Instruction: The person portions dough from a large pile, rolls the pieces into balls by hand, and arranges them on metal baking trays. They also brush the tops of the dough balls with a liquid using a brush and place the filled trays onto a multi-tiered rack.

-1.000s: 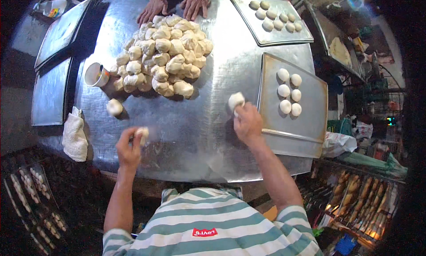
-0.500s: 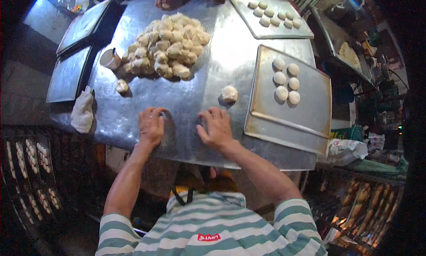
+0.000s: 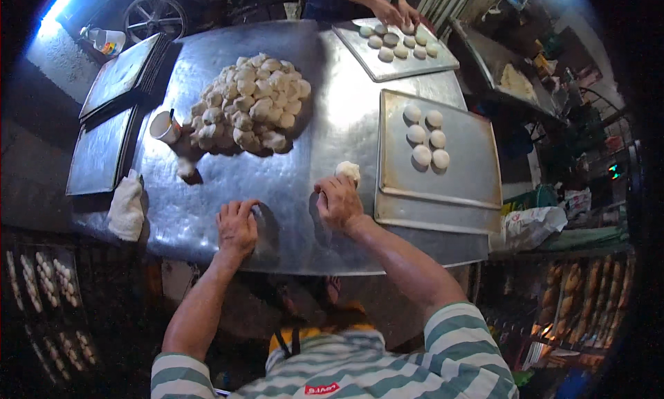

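My left hand [image 3: 237, 227] is palm down on the metal table, its fingers curled under; whatever lies beneath the palm is hidden. My right hand [image 3: 338, 202] is also cupped downward, fingers bent, its underside out of sight. A rough dough piece [image 3: 348, 170] sits right at the right fingertips, partly covered by them. Beyond my hands rises a large heap of dough pieces [image 3: 259, 98]. At its left edge stands a white cup [image 3: 165, 128] with something dark sticking out, and a small dough lump [image 3: 186, 167] lies below it.
On the right, a baking tray [image 3: 477, 167] on another holds several round dough balls [image 3: 421, 155]. A co-worker's hands [image 3: 395, 15] are over a far tray [image 3: 380, 74] with flattened rounds. Stacked trays [image 3: 100, 153] and a white cloth [image 3: 126, 209] line the left edge.
The view has tilted, so the table sits lower. My right hand has moved forward to the dough piece; my left has barely moved. The co-worker's hands have shifted right to the far tray.
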Demonstrator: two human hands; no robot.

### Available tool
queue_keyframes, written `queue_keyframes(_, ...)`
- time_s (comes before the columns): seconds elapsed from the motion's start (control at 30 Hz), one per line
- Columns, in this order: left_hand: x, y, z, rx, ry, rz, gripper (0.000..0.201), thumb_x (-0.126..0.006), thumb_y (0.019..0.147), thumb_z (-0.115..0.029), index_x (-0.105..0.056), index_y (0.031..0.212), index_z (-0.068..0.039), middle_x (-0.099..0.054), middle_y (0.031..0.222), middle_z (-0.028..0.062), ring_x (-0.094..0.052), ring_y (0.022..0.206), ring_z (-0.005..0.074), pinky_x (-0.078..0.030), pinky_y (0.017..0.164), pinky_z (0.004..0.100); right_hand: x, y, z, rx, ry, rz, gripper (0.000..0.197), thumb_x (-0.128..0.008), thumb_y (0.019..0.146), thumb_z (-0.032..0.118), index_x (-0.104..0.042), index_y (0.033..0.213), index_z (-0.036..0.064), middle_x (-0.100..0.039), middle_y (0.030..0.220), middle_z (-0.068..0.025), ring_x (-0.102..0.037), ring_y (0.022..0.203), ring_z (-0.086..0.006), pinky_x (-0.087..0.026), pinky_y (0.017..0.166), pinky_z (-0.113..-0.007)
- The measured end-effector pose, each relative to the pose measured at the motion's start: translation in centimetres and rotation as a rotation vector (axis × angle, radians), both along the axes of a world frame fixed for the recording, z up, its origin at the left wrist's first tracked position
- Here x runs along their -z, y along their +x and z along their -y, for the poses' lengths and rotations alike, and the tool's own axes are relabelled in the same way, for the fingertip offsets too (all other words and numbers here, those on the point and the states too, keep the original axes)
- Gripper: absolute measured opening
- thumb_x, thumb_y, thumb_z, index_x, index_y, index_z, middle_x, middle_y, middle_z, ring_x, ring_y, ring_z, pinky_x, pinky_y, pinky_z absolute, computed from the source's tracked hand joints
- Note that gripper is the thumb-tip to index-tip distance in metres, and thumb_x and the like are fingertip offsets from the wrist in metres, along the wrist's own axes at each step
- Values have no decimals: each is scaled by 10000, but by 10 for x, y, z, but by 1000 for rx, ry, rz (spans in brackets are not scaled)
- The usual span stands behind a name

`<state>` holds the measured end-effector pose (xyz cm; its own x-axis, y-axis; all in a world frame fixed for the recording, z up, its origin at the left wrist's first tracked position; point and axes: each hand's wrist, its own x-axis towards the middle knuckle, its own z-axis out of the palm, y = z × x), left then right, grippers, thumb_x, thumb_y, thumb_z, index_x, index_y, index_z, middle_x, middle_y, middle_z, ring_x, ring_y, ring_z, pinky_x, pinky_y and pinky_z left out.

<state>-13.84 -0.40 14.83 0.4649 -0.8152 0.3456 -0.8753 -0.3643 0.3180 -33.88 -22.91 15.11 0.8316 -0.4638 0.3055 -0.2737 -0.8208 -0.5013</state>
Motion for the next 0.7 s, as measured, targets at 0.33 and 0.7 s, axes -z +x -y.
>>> queue_keyframes(0.33,23,37,-50,133,-114,-211,408,-590,821,-27,-696,1200,-134,-654,990,159,-612,979,371,-480,894,485,25,-35,-27,-8,140,191,280,-619,847,47,-687,1113,104,-699,1063,-153,-624,974,-374,-492,881,-481)
queue_keyframes(0.7,20,72,-21,-36,-49,-190,423,-559,885,-73,-646,1291,-155,-631,1042,185,-591,1027,419,-473,920,543,29,-13,-4,115,-35,139,198,-633,889,118,-699,1074,91,-689,947,-146,-626,910,-368,-498,859,-487)
